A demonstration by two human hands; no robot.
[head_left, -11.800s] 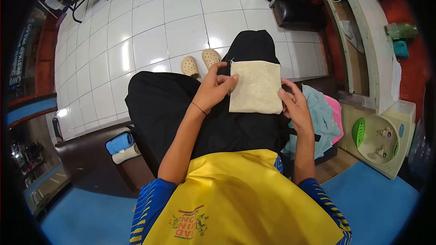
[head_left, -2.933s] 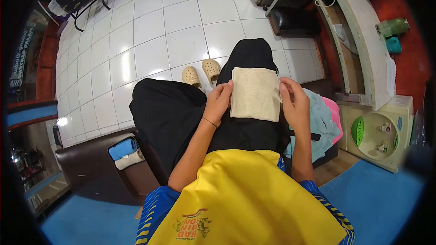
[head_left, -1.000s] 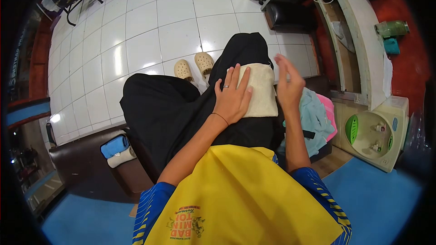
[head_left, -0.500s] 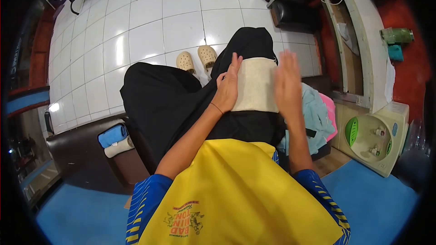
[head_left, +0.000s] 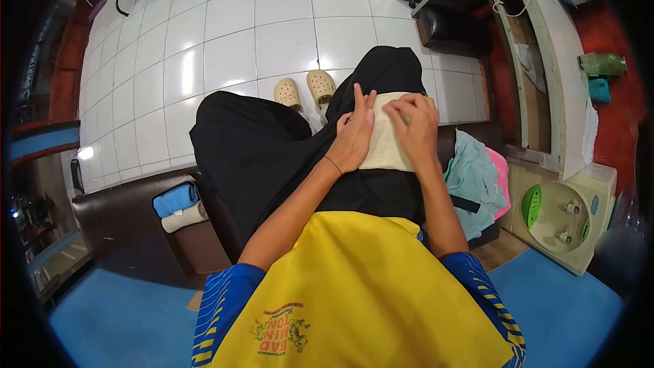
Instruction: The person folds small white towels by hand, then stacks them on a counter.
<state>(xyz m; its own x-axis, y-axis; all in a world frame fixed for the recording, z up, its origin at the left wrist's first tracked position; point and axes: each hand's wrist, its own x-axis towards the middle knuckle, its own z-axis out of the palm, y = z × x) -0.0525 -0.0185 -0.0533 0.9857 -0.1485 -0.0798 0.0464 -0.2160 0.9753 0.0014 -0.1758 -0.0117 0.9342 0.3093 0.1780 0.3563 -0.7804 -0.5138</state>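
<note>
A folded cream cloth [head_left: 385,153] lies flat across the thigh of the black trousers [head_left: 238,136]. My left hand [head_left: 354,140] rests on its left part, fingers stretched out and apart, palm turned inward. Over the right part is my right hand [head_left: 417,129], its fingers bent and thumb apart from them, fingertips near the middle of the cloth. The cloth's right edge is hidden under that hand.
On the brown seat to the left lie a rolled blue cloth [head_left: 175,200] and a rolled cream cloth [head_left: 185,217]. Pale teal clothes [head_left: 473,174] and pink fabric [head_left: 499,177] are piled at the right, beside a cream basin unit [head_left: 545,259]. Beige clogs [head_left: 287,93] stand on the tiles.
My right hand has moved left from the cloth's right side onto its top, its straight fingers now bent. My left hand has moved slightly inward over the cloth. The view has shifted a little.
</note>
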